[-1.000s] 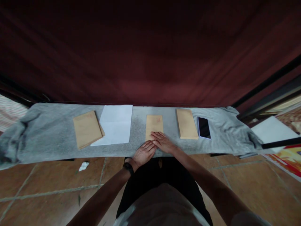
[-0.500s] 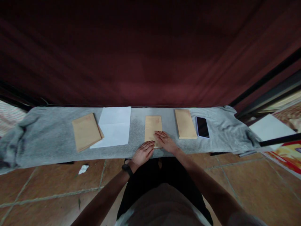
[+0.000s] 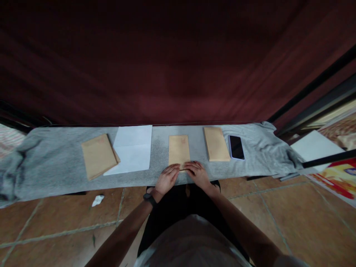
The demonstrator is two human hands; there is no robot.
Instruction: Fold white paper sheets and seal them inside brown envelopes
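Note:
A brown paper envelope (image 3: pixel 178 148) lies lengthwise in front of me on a cloth-covered bench, with small reddish print near its far right corner. My left hand (image 3: pixel 168 178) is closed over its near left corner, fingers together on the paper. At the near right corner, my right hand (image 3: pixel 198 175) has its fingers bent onto the same edge. Between the fingertips a thin dark line runs along that near edge. My thumbs are mostly hidden.
Left of the envelope lie a creased white sheet (image 3: pixel 132 150) and some overlapping brown envelopes (image 3: pixel 98 156). To the right are a thick stack of brown envelopes (image 3: pixel 217 144) and a phone (image 3: pixel 236 147). Grey cloth (image 3: pixel 62 163) covers the narrow bench; a dark red curtain (image 3: pixel 167 81) hangs behind.
My right hand has drawn back from the envelope's middle to its near right corner, its fingers now bent. My left hand stays at the near left corner. The view has shifted slightly.

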